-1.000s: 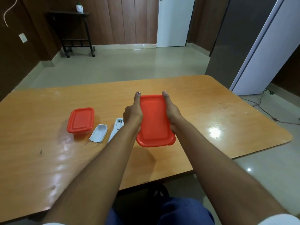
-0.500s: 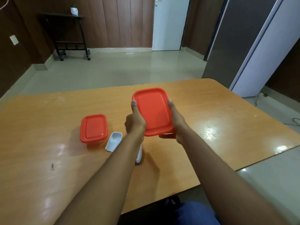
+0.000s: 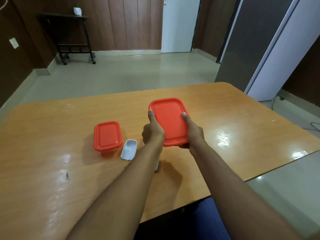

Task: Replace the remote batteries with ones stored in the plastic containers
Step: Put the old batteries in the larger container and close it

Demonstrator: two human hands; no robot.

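both hands (image 3: 173, 134) clamp the red-lidded container (image 3: 168, 121) between them, above the table (image 3: 225, 118).

I note a large container with an orange lid (image 3: 168, 121), rectangular with rounded corners, lid on, held clear of the table top and tilted towards the camera. A smaller container with the same orange lid (image 3: 107, 135) stands closed on the table to its left. Just right of that lies the white battery cover (image 3: 129, 149), hollow side up. The white remote (image 3: 156, 166) is mostly hidden; only a sliver shows.
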